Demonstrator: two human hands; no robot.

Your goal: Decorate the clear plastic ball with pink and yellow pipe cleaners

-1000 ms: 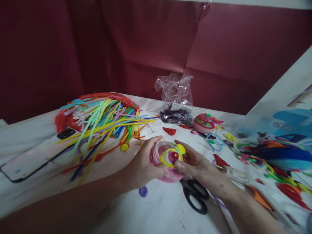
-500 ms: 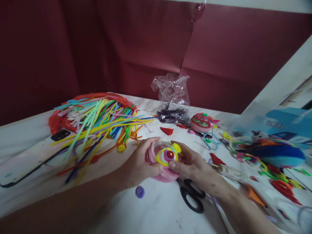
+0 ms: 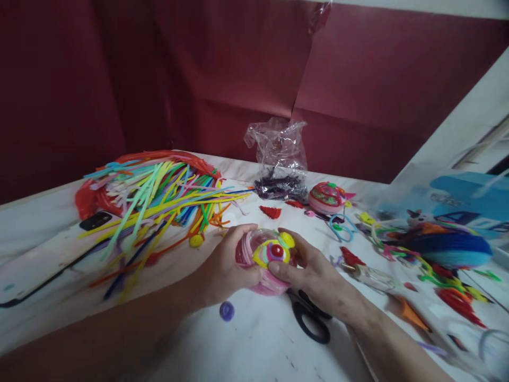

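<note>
Snugly, a round ball wound with pink strands [image 3: 270, 285] sits between the left hand [image 3: 233, 260], which cups one side, and the right hand [image 3: 314, 270], which grips the other, its thumb against a yellow-rimmed, eye-shaped patch [image 3: 271, 254] with a glossy red centre. Fingers hide much of the ball's sides. Below the right hand, black-handled scissors [image 3: 308, 309] lie partly covered; nearer the left hand, a small purple disc [image 3: 227, 311] rests on the marbled white desk [image 3: 246, 342].

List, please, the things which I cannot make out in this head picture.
In the head view:
Pink ball: sides covered by the left hand and right hand.
Scissors: blades hidden, apparently behind ball and hands.
Phone: lower end cut off by left edge.
Blue printed item: lettering too blurred to read.
</note>
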